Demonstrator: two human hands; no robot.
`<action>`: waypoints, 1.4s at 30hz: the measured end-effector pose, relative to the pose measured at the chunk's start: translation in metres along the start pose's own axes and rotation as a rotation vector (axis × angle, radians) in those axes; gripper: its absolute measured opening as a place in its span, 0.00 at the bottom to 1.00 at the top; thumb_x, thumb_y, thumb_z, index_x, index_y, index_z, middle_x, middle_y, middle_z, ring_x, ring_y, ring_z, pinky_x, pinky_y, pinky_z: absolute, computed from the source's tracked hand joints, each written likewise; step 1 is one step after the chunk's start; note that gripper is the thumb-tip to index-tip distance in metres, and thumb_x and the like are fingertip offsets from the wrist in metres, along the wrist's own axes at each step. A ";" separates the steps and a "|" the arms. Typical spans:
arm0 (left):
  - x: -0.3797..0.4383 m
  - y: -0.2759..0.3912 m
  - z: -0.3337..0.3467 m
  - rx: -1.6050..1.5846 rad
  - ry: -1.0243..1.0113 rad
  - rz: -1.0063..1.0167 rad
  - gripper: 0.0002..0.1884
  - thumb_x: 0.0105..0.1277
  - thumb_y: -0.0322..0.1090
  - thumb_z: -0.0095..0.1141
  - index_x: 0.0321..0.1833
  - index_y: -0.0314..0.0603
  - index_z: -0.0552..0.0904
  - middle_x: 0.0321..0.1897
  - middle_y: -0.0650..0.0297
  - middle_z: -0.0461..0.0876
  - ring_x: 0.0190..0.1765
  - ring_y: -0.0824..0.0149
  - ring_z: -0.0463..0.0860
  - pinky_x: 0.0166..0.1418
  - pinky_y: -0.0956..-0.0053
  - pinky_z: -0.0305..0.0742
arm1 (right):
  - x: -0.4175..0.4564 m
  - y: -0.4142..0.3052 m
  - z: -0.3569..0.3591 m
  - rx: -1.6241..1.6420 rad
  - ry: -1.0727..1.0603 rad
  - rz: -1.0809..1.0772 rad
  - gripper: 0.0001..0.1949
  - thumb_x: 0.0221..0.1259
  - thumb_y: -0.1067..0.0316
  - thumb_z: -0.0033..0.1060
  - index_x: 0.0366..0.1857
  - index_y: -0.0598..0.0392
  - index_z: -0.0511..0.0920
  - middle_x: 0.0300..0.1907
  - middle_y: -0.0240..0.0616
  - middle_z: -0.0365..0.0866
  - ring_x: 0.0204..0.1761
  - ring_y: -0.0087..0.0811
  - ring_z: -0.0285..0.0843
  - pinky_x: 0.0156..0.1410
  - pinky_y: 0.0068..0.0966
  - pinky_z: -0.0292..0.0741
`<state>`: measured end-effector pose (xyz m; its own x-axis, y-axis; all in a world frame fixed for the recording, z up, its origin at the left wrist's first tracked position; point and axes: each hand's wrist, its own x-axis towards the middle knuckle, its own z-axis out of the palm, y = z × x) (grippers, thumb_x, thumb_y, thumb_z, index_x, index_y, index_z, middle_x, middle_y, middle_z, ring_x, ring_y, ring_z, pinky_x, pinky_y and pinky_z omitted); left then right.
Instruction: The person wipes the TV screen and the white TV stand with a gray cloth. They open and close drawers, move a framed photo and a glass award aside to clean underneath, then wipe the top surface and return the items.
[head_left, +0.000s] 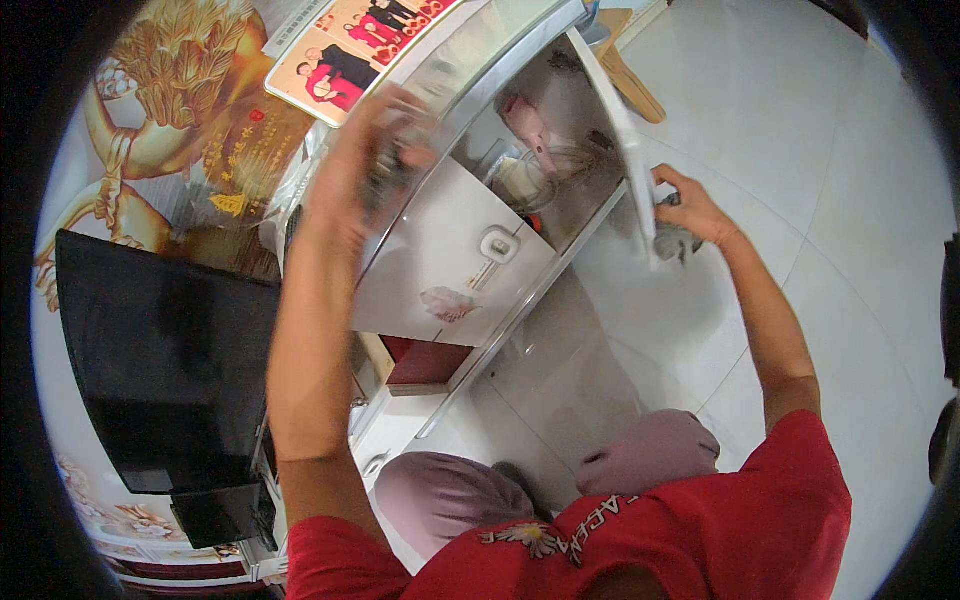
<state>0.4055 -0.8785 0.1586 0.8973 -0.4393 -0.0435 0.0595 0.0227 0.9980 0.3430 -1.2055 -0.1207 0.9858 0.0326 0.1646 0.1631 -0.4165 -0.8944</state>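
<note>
My right hand (694, 206) is at the outer side of the open white cabinet door (619, 120), with its fingers curled around a crumpled grey cloth (675, 244). Its fingertips come close to the door's edge; whether they touch it I cannot tell. Motion blurs my left hand (349, 165), raised over the glass-edged cabinet top (480, 60). Something dark and greenish shows by its fingers, too smeared to name or to tell if it is held. Inside the open compartment are a pink object (525, 124), a clear container (517, 180) and looped cable.
A closed cabinet door (450, 277) bears a white latch (500, 244). At left stands a black television (165, 367). A printed photo panel (337, 67) leans at the back. A wooden stool leg (634, 86) stands beyond the open door. My knees (454, 491) are below.
</note>
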 end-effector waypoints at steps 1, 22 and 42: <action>-0.014 -0.020 0.031 0.153 0.084 -0.069 0.17 0.66 0.53 0.60 0.45 0.48 0.80 0.40 0.62 0.81 0.32 0.72 0.76 0.30 0.78 0.68 | 0.001 0.016 -0.016 0.064 -0.024 -0.001 0.23 0.48 0.60 0.66 0.51 0.52 0.76 0.47 0.40 0.80 0.51 0.36 0.76 0.60 0.29 0.71; 0.222 -0.336 -0.052 -0.126 1.149 -0.268 0.39 0.61 0.50 0.67 0.67 0.28 0.69 0.61 0.46 0.78 0.57 0.48 0.81 0.61 0.60 0.75 | 0.010 0.034 -0.030 0.270 -0.125 0.064 0.37 0.47 0.65 0.63 0.69 0.57 0.69 0.63 0.39 0.77 0.64 0.32 0.70 0.73 0.28 0.62; -0.117 -0.013 -0.142 1.380 0.748 -0.089 0.38 0.67 0.42 0.59 0.77 0.39 0.58 0.64 0.38 0.72 0.67 0.43 0.72 0.70 0.58 0.65 | 0.007 0.024 -0.018 0.267 -0.059 -0.019 0.28 0.47 0.71 0.60 0.58 0.59 0.74 0.49 0.35 0.80 0.51 0.27 0.73 0.61 0.23 0.69</action>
<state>0.3618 -0.6996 0.1445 0.9425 0.1419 0.3027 0.0675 -0.9676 0.2432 0.3530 -1.2315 -0.1340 0.9817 0.0939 0.1654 0.1789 -0.1609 -0.9706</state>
